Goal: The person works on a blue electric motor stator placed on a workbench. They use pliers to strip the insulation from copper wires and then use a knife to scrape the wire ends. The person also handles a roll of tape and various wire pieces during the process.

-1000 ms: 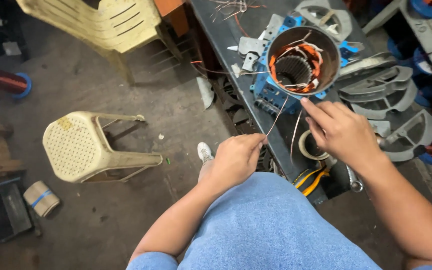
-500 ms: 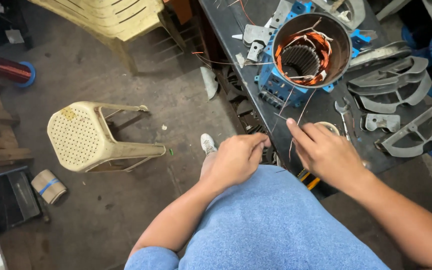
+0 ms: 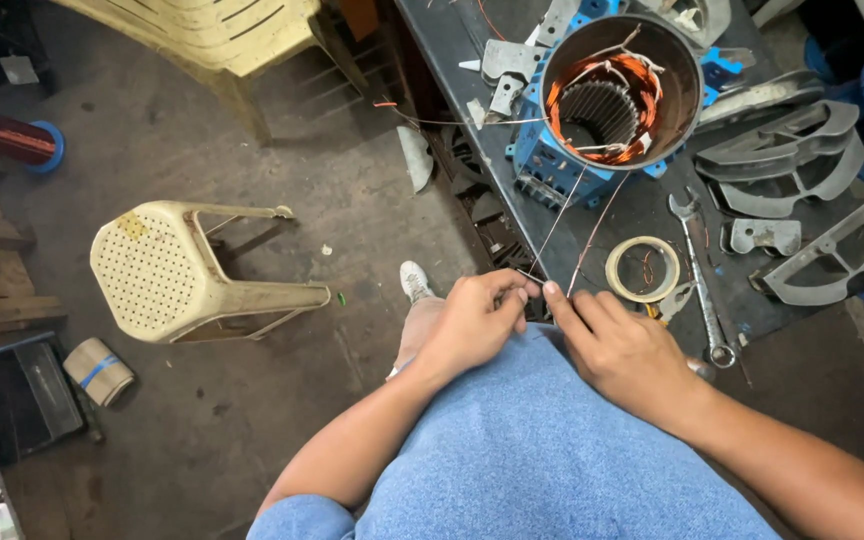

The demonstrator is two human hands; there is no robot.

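Both hands, left hand (image 3: 472,320) and right hand (image 3: 622,350), having converged at frame centre, are pinching wires (image 3: 592,225) leading from the motor stator (image 3: 607,100).

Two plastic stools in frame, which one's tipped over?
The cream perforated-seat stool on the floor left of the left hand lies on its side, legs pointing right. The yellow one at top edge stands upright.

Grimy concrete floor (image 3: 282,200) — toppled plastic stool (image 3: 187,275).
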